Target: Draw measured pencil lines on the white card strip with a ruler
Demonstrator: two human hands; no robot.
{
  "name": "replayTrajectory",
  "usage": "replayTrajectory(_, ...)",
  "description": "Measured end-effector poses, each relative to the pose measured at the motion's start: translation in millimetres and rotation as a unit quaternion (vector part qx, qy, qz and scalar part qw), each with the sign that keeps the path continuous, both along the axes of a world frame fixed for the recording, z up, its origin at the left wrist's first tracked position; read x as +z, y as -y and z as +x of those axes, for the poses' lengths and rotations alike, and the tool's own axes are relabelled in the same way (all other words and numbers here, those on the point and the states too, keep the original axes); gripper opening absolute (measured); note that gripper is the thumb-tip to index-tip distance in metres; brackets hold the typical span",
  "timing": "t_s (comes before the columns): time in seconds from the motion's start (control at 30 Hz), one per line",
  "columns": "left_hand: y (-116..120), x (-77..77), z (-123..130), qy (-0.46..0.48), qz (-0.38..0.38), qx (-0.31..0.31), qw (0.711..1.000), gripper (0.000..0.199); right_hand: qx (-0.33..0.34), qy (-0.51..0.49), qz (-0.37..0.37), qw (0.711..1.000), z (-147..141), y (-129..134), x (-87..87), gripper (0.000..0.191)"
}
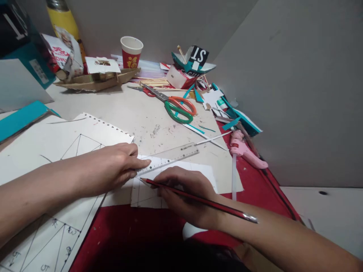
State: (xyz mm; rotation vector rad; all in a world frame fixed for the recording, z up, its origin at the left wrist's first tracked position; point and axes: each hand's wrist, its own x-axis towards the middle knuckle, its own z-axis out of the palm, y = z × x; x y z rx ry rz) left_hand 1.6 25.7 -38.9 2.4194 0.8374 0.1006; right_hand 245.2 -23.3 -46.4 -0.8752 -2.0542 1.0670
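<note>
My left hand point(120, 163) presses a clear plastic ruler point(177, 154) down with its index finger stretched out and the other fingers curled. The ruler lies slantwise across a white piece of card point(149, 199) marked with thin pencil lines. In my right hand point(191, 194) is a red and black pencil point(208, 204), held in a writing grip. Its sharpened tip is at the card, just below the ruler's edge near my left fingertips. Under my left forearm lies a large sheet of paper point(25, 158) with drawn triangles and numbers.
Orange-and-green-handled scissors point(180, 108) lie beyond the ruler. A pink glue gun point(245, 149) rests at the right on red cloth point(249, 181). Behind stand a cardboard boat point(99, 84), a red paper cup point(132, 53), a teal model boat point(194, 62) and thin wooden sticks point(154, 83).
</note>
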Motion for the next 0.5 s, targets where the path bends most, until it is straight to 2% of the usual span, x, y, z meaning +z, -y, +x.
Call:
replayTrajectory(0.17, -2.1, -2.1, 1.0, 0.010, -0.011, -0.004, 1.000, 0.027, 0.041, 0.016, -0.016, 0.999, -0.5, -2.2, -3.9, 0.021)
replayTrajectory(0.5, 0.1, -4.3, -0.2, 0.014, -0.003, 0.004, 1.000, 0.029, 0.063, 0.024, 0.061, 0.996, 0.5, -2.7, -12.4, 0.022)
